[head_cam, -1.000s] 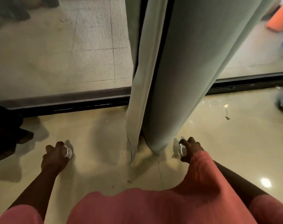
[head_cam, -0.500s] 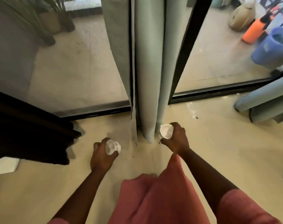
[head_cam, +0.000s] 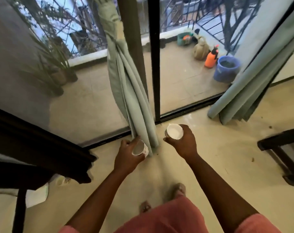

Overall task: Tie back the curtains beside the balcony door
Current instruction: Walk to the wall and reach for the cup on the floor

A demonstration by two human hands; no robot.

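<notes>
Furniture (head_cam: 42, 158) of dark wood fills the near left, with a pale sheet (head_cam: 37, 195) on the floor (head_cam: 226, 148) beneath it. Beyond it, through the glass, potted plants (head_cam: 59, 69) stand on the balcony. At the middle hangs the pale green curtain (head_cam: 127, 91) — gathered into a narrow bundle against the door post (head_cam: 132, 47), its hem touching the floor just beside the track. The left hand (head_cam: 127, 158) curls its fingers round a small white cup (head_cam: 140, 148) right next to that hem, the cup's mouth tilted toward the camera. The right hand (head_cam: 183, 142) grips a second white cup (head_cam: 174, 133) a little farther right, just apart from the curtain. Past the black door frame (head_cam: 155, 64), an orange spray bottle (head_cam: 211, 58) and a blue bucket (head_cam: 226, 69) sit on the balcony tiles. A second curtain (head_cam: 253, 81) slants down at the far right — loose folds resting on the floor. A dark stool (head_cam: 284, 152) shows at the right edge.
</notes>
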